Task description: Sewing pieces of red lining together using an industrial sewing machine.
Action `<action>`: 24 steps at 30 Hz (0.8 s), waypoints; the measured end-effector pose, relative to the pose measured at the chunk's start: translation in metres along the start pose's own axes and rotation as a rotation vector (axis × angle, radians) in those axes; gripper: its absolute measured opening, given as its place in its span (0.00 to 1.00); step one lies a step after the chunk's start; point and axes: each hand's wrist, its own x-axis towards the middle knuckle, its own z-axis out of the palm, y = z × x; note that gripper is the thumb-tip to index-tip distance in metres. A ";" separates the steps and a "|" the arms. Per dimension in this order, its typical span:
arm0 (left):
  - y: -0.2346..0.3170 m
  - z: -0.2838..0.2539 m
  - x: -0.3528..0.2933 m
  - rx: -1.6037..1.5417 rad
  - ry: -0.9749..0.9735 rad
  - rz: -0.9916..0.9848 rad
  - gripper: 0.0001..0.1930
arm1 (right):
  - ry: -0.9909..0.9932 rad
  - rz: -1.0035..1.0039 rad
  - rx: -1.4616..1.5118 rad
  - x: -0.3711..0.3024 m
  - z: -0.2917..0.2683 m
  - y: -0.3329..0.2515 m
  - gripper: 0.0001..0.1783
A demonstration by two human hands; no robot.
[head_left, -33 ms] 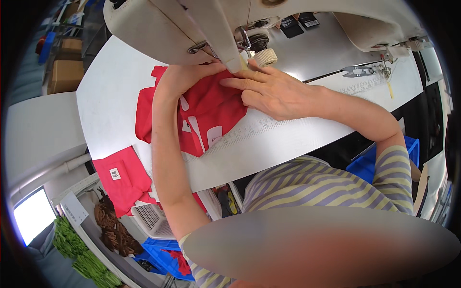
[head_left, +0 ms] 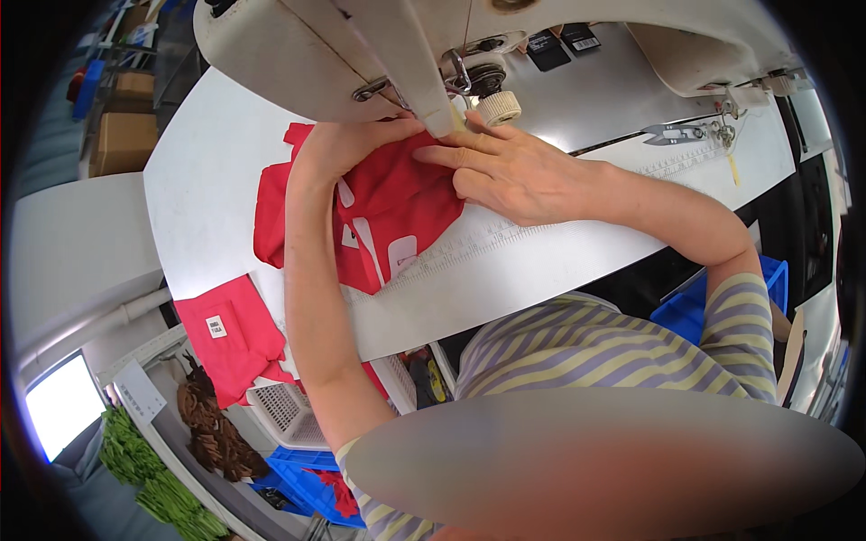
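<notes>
A red garment piece (head_left: 397, 194) with white patches lies bunched on the sewing table, its far edge under the head of a sewing machine (head_left: 397, 63). My left hand (head_left: 347, 149) grips the cloth from the left, thumb stretched toward the needle area; its other fingertips are partly hidden by the machine and cloth. From the right, my right hand (head_left: 519, 176) holds the same cloth just in front of the machine head, fingers bent onto it. The needle and the stitching spot are hidden behind the machine head and my fingers.
Thread snips (head_left: 675, 134) lie at the right near a printed ruler scale (head_left: 505, 236). Another red cloth piece (head_left: 230, 334) with a white label hangs over the table's left edge, above a white basket (head_left: 293, 417). Below are blue crates (head_left: 311, 482). Black tags (head_left: 548, 50) lie behind.
</notes>
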 end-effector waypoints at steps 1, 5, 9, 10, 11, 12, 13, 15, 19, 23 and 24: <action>0.001 -0.001 0.001 0.053 -0.009 -0.009 0.11 | 0.002 0.012 0.011 0.000 0.001 0.000 0.06; 0.005 -0.002 0.006 0.068 -0.003 0.053 0.13 | 0.013 0.026 -0.003 0.001 0.003 0.000 0.06; 0.004 -0.003 0.008 -0.003 0.011 0.085 0.13 | 0.009 0.031 -0.001 0.004 0.004 0.002 0.05; 0.001 -0.003 0.009 -0.055 0.027 0.074 0.13 | 0.004 0.047 0.004 0.004 0.005 0.003 0.05; -0.002 -0.003 0.010 -0.107 0.045 0.064 0.13 | 0.023 0.052 0.007 0.004 0.005 0.003 0.05; -0.005 -0.003 0.012 -0.160 0.033 0.040 0.13 | 0.042 0.056 0.010 0.005 0.006 0.004 0.05; -0.009 -0.003 0.013 -0.187 0.027 0.028 0.13 | 0.041 0.057 0.010 0.005 0.007 0.004 0.05; -0.015 -0.001 0.015 -0.152 0.041 0.095 0.13 | 0.076 0.050 0.002 0.005 0.009 0.005 0.04; -0.005 -0.006 0.011 0.154 0.149 0.237 0.11 | 0.130 0.051 -0.029 0.004 0.011 0.002 0.05; 0.038 -0.019 -0.015 0.296 0.050 0.194 0.11 | 0.184 0.028 -0.079 0.001 0.011 -0.002 0.06; 0.049 -0.021 -0.031 0.400 0.033 0.102 0.13 | 0.200 -0.001 -0.113 0.000 0.011 -0.003 0.06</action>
